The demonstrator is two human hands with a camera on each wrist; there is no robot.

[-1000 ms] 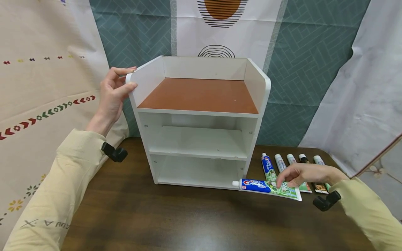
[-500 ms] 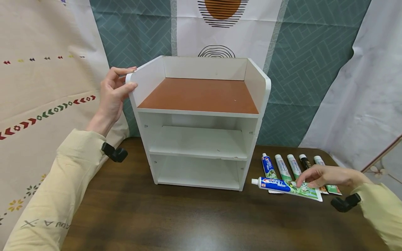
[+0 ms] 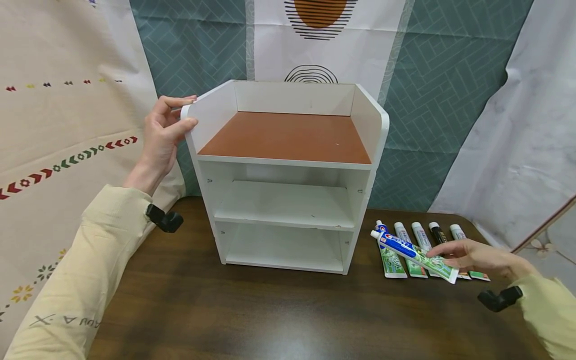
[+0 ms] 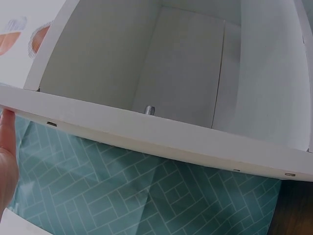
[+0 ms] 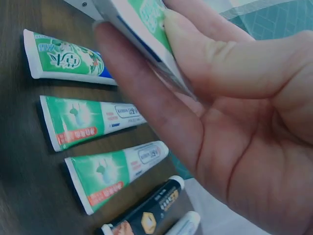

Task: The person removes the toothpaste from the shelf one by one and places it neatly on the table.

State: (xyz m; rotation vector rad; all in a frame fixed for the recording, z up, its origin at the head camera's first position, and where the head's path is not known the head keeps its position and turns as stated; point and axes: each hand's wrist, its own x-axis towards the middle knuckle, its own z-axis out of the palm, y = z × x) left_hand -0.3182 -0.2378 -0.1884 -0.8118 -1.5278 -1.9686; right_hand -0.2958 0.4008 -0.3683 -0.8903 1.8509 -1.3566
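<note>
My left hand (image 3: 160,132) grips the upper left side panel of a white shelf unit (image 3: 283,223), thumb in front and fingers behind. In the left wrist view, part of that hand (image 4: 6,161) shows beside the panel edge (image 4: 146,128). My right hand (image 3: 483,257) pinches a blue and green toothpaste tube (image 3: 416,256) by its flat end. The tube is held tilted above a row of other tubes, cap toward the upper left. In the right wrist view, the held tube (image 5: 149,34) sits between thumb and fingers, and its cap end is out of frame.
Several toothpaste tubes lie side by side on the dark wooden table (image 3: 270,315), right of the shelf unit: a blue and green one (image 3: 392,262), white and green ones (image 5: 83,122), and a black one (image 5: 151,210). Patterned cloths (image 3: 450,100) hang behind and on both sides.
My right hand has moved right, carrying the toothpaste tube away from the shelf unit to above the row. The tube has turned so its cap end points up and left. My left hand stays put.
</note>
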